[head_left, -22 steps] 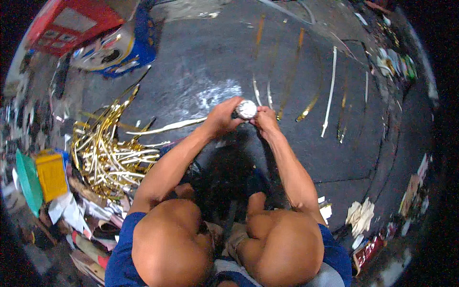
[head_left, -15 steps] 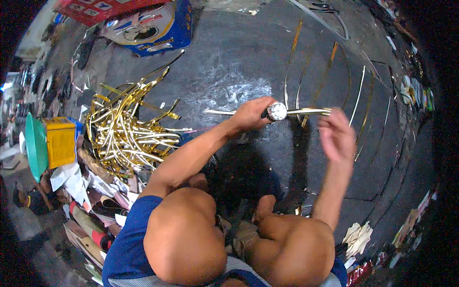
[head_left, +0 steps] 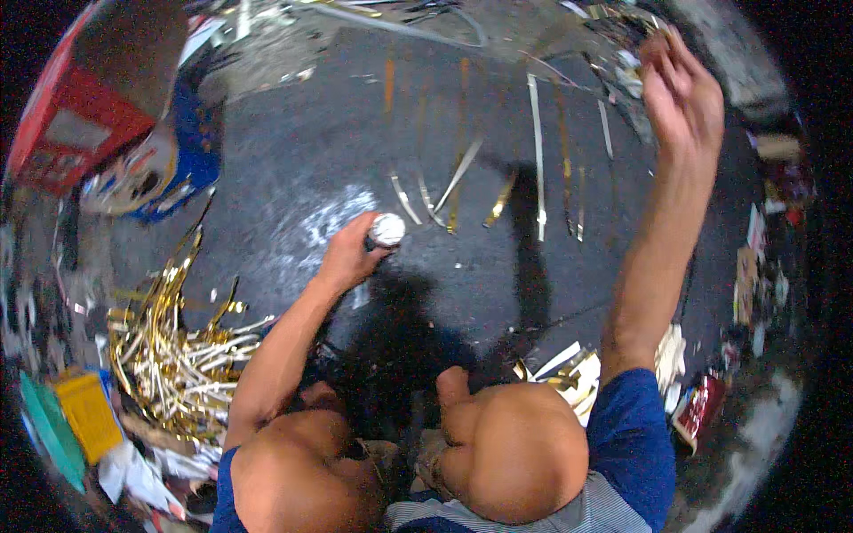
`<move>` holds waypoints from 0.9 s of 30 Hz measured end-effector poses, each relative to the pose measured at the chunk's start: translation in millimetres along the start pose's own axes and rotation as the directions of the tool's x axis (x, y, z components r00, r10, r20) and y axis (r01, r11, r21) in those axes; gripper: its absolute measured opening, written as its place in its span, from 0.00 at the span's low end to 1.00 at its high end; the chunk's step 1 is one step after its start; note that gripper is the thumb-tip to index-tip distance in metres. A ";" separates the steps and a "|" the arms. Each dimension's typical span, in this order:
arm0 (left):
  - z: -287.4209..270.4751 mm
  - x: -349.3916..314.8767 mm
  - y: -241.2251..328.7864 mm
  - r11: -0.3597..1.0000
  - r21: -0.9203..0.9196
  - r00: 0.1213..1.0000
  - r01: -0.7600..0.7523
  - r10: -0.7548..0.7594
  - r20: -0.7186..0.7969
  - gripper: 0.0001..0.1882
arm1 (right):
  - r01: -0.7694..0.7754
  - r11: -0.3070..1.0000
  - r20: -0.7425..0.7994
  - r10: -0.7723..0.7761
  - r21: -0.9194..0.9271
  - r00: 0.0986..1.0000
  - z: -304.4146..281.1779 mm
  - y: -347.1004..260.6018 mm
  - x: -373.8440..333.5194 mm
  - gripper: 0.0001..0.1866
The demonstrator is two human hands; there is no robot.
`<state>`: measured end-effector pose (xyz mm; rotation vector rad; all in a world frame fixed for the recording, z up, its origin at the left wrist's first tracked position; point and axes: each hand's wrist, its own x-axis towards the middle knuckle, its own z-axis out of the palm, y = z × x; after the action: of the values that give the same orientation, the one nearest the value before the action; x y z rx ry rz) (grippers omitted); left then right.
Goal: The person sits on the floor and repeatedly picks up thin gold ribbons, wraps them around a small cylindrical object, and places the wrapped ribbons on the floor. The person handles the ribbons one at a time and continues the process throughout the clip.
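Observation:
My left hand [head_left: 349, 256] is closed round a small round thing [head_left: 387, 230] with a whitish top and a dark side, just above the dark mat [head_left: 275, 133]. What kind of thing it is does not show. My right hand [head_left: 689, 107] reaches out to the far right, its bent fingers blurred against scraps behind, so whether it holds anything cannot be told. Between the hands, narrow gold and white strips [head_left: 538, 151] lie spaced out on the mat. A bent pale strip [head_left: 456, 178] lies nearest the round thing. At left is a tangled heap of gold and white strips [head_left: 178, 364].
A red box [head_left: 80, 133] and a blue container [head_left: 191, 133] stand at the far left. Below the strip heap sit a yellow tin [head_left: 87, 413] and a green lid-like thing [head_left: 51, 435], beside paper scraps [head_left: 133, 471]. Pale scraps [head_left: 577, 382] lie by my right knee.
My right hand has swung from beside the round thing to the far right. The strip stretched between my hands is no longer there. The view has turned, shifting the scene leftward; my left hand keeps the round thing.

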<state>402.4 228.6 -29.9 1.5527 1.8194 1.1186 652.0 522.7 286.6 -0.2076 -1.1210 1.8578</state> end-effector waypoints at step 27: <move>-185.1 -204.7 -155.7 0.588 0.402 0.667 0.702 -0.346 -0.660 0.12 | -0.461 0.856 -0.919 -0.349 -0.233 -0.183 -394.7 150.5 -300.4 0.09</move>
<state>214.6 -20.0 -87.1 0.8055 3.0318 0.6474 942.8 507.2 -142.2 -1.8222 -0.2491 0.6525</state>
